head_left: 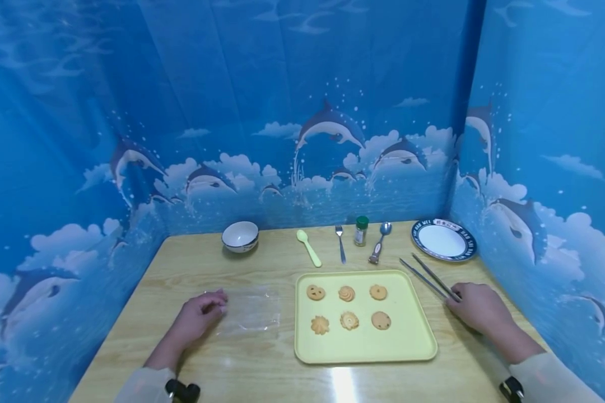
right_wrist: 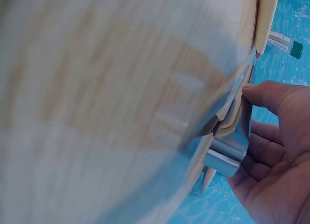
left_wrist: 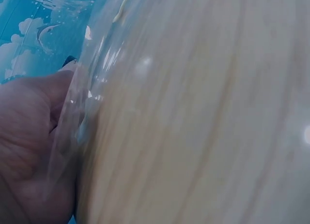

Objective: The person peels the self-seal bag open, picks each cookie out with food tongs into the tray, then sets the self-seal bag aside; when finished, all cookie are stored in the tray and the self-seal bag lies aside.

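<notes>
On the left of the table, my left hand pinches the left edge of a clear plastic bag between thumb and curled fingers. In the left wrist view, the film rises beside the hand and partly covers it. My right hand grips metal tongs near their bent end, right of the tray. Their two arms stand apart, tips pointing away and to the left. The right wrist view shows the bent end of the tongs between thumb and fingers.
A pale yellow tray bears several cookies in two rows. Behind it lie a light green spoon, a fork, a green-capped jar, a metal spoon and a blue-rimmed plate. A bowl stands back left.
</notes>
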A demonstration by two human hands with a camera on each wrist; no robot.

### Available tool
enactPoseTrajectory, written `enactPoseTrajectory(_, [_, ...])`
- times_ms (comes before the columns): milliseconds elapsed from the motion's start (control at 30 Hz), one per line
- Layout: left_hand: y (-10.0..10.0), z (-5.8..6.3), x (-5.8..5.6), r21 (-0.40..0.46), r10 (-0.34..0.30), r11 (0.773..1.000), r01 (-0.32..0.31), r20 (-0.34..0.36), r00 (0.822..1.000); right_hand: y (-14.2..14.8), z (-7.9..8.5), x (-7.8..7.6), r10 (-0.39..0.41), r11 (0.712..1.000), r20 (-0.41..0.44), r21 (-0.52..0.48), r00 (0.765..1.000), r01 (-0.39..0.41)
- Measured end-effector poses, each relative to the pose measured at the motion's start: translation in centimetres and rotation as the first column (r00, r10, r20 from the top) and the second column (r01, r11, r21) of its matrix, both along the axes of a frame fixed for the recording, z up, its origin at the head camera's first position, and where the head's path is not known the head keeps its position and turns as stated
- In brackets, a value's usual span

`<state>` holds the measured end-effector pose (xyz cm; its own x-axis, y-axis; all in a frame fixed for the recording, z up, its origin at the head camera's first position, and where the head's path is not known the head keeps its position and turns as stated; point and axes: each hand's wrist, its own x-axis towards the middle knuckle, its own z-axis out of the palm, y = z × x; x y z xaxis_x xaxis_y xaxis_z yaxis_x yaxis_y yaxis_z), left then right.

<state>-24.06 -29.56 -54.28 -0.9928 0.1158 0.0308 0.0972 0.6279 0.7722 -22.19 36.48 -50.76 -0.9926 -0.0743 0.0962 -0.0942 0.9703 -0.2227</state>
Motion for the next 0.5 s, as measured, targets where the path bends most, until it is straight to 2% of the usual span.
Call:
enactPoseTrajectory(100, [0.26,0.05,0.05,-0.031,0.002,1.0,-0.002,-0.018,1.0,-0.19,-0.1,-0.01,0.003,1.0,-0.007,0.017,1.0,-0.003])
enactPoseTrajectory(333, [0.71,-0.01,0.03,-0.096,0.026,0.995,-0.025,0.011,1.0,-0.37,-0.08,-0.14,0.009,0.999,-0.003,0.051,1.0,-0.008])
enactPoseTrajectory(500, [0.82,-0.02,0.01,-0.136,0.028,0.99,-0.028,0.001,1.0,-0.51,-0.18,-0.14,-0.004,0.999,0.002,0.048,1.0,0.004])
